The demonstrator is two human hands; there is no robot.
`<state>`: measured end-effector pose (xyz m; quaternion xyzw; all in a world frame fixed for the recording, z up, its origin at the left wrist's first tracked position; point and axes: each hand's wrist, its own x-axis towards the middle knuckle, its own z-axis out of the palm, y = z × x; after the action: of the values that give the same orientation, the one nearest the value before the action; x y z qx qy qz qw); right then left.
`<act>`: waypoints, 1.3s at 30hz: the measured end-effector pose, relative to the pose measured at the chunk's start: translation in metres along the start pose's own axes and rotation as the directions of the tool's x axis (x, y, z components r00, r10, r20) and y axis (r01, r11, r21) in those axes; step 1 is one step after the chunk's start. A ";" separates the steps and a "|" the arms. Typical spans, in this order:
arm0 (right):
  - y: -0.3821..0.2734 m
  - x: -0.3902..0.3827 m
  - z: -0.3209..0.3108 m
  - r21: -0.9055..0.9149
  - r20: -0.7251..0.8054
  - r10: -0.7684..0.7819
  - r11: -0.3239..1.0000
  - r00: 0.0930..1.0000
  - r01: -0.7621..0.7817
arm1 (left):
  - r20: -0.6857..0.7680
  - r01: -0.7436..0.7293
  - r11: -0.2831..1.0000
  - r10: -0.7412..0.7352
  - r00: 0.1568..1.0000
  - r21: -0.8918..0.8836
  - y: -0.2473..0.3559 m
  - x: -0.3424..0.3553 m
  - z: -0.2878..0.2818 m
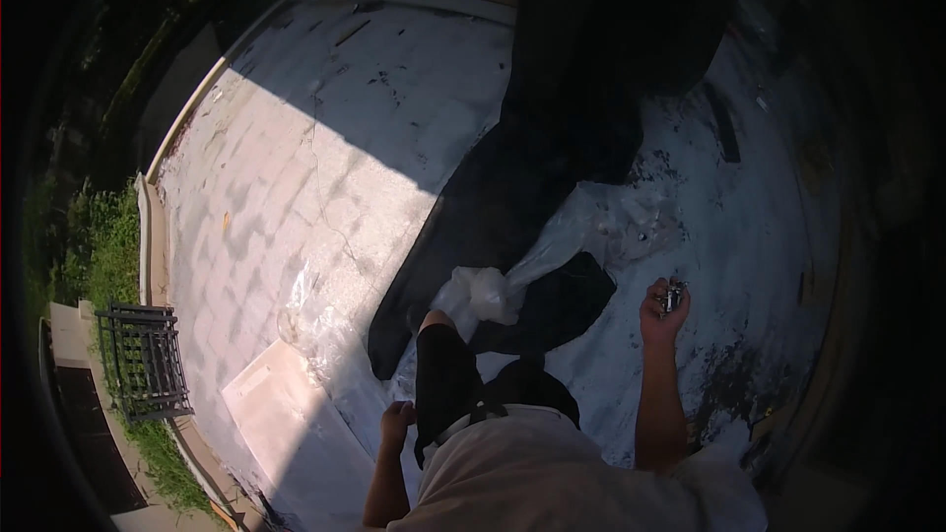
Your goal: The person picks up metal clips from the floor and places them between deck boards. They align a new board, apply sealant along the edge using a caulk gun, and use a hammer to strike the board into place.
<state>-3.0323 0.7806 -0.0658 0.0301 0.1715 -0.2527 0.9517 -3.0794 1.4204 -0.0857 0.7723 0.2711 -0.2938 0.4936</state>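
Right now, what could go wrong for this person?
The right hand holds a cluster of small shiny pieces; some might drop onto the pale ground and be hard to find. Clear plastic sheeting lies rumpled in front of the person's legs, so a foot could catch or slip on it.

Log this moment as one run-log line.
right hand: holding small shiny metal pieces | left hand: low, contents unclear | bunched translucent plastic film: ahead, untouched by hands
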 end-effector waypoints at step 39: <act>0.646 0.733 0.313 -0.058 -0.277 0.429 0.886 0.860 -0.460 | 0.333 0.448 0.893 -0.409 0.850 -0.046 0.536 0.762 -0.177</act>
<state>-2.0209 0.9531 -0.0414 0.0428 0.2967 -0.0089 0.9540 -2.1478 1.4856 -0.2518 0.6038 0.3720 -0.4987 0.4984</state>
